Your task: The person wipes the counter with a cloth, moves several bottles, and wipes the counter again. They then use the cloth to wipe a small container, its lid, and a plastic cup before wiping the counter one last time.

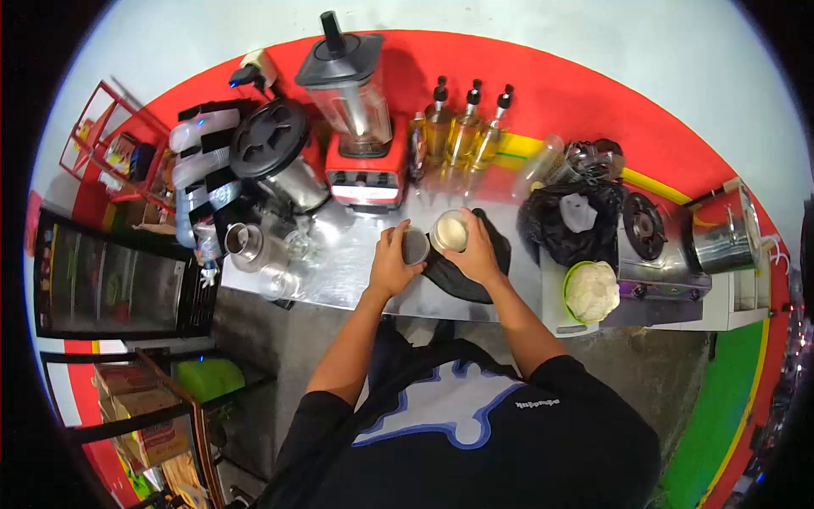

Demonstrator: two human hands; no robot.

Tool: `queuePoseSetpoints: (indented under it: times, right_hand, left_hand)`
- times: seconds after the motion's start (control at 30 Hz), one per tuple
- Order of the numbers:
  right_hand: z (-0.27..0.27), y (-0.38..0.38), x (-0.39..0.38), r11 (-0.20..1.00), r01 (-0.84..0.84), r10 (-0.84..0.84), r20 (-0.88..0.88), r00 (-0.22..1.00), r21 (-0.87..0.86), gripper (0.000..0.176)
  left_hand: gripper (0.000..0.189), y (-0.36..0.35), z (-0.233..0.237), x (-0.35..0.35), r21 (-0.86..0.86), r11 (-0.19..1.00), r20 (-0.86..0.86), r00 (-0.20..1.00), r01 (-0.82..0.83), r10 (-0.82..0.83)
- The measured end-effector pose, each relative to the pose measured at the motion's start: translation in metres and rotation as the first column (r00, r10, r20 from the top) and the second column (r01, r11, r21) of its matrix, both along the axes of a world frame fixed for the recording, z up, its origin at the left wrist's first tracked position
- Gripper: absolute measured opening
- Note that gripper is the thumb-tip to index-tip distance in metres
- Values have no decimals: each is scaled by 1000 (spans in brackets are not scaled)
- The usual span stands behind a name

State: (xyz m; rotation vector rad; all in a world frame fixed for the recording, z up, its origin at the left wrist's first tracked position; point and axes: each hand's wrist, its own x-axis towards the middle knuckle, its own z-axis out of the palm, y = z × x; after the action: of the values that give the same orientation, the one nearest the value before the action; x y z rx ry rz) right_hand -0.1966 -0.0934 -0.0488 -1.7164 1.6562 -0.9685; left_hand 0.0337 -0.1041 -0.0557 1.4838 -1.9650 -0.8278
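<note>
Over the steel table (pixel 331 280), my left hand (pixel 394 265) is wrapped round a small clear cup (pixel 415 247) that looks dark inside. Just to its right, my right hand (pixel 479 254) grips a round container (pixel 449 231) with pale, cream-coloured contents. The two vessels are side by side, very close together; whether they touch is hard to tell. Beneath and beside my right hand lies a dark cloth or mat (pixel 462 284) near the table's front edge.
A red blender (pixel 365 174), a steel pot with black lid (pixel 292 165) and oil bottles (pixel 464 131) stand behind. Left is a metal jug (pixel 246 242); right are a black bag (pixel 564 233), a cauliflower (pixel 592 292) in a green bowl, and a stove (pixel 644 225) with pot.
</note>
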Motion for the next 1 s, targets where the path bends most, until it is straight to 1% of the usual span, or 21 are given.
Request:
queuePoseSetpoints:
  times: [0.03, 0.1, 0.17, 0.23, 0.3, 0.33, 0.43, 0.47, 0.5, 0.57, 0.6, 0.63, 0.7, 0.73, 0.77, 0.83, 0.87, 0.9, 0.97, 1.0]
  right_hand:
    - [-10, 1, -11, 997, 33, -31, 29, 999, -65, 98]
    - [-14, 6, -32, 994, 105, -105, 12, 994, -41, 99]
    - [-18, 10, -48, 987, 151, -151, -3, 989, -56, 99]
    - [-23, 7, -64, 978, 198, -199, -10, 980, -71, 99]
    - [-28, 3, -75, 961, 269, -272, -38, 962, -61, 102]
    - [-30, 0, -81, 957, 286, -287, -36, 957, -46, 103]
    - [-39, -16, -88, 930, 365, -367, -49, 929, -45, 103]
    - [-42, -22, -89, 919, 393, -393, -76, 916, -23, 103]
    - [-41, -29, -91, 913, 407, -407, -81, 910, -18, 103]
    - [-40, -47, -94, 909, 416, -416, -82, 906, -17, 102]
    - [-48, -61, -100, 907, 420, -418, -134, 899, -12, 103]
    - [-53, -73, -102, 904, 427, -424, -143, 894, -16, 103]
    - [-60, -95, -108, 872, 448, -477, -144, 867, -195, 100]
    - [-42, -105, -111, 913, 406, -407, -58, 911, -24, 101]
    - [-39, -116, -110, 913, 408, -409, -71, 910, -25, 101]
    - [-51, -133, -110, 845, 531, -534, -148, 832, -64, 102]
    - [-56, -144, -115, 844, 537, -531, -158, 832, -6, 102]
    - [-55, -151, -114, 844, 536, -529, -155, 834, 4, 102]
    - [-55, -159, -113, 827, 559, -559, -188, 807, -60, 103]
    - [-56, -163, -115, 825, 563, -564, -151, 812, -51, 102]
  left_hand:
    - [106, -4, -1, -10, 13, 1000, -12, 1000, 23, -23]
    - [105, -13, -5, -30, 2, 998, -34, 998, 61, -61]
    - [109, -22, -13, -47, 39, 993, -40, 994, 107, -106]
    - [110, -31, -21, -61, 22, 991, -22, 991, 129, -129]
    - [109, -43, -25, -69, 71, 985, -31, 987, 159, -158]
    - [109, -48, -26, -72, 66, 983, -27, 985, 172, -170]
    - [106, -74, -33, -79, 96, 977, 1, 982, 190, -191]
    - [105, -82, -37, -82, 44, 983, 28, 983, 178, -179]
    - [105, -92, -41, -85, 41, 983, 2, 984, 177, -177]
    - [106, -107, -48, -90, 59, 982, 26, 983, 182, -183]
    - [106, -114, -45, -93, 59, 980, 20, 981, 191, -192]
    - [106, -121, -42, -96, 63, 977, 31, 978, 202, -204]
    - [106, -133, -41, -103, 67, 973, 25, 975, 220, -222]
    - [107, -139, -44, -103, 63, 969, 16, 971, 239, -240]
    - [107, -145, -48, -104, 61, 965, 9, 967, 255, -256]
    - [108, -152, -43, -110, 75, 963, -11, 965, 260, -260]
    - [107, -155, -41, -111, 111, 961, 12, 966, 254, -257]
    - [107, -156, -38, -111, 149, 957, 39, 966, 248, -256]
    - [106, -160, -39, -113, 171, 956, 52, 967, 238, -250]
    - [106, -162, -42, -114, 152, 957, 33, 966, 249, -256]
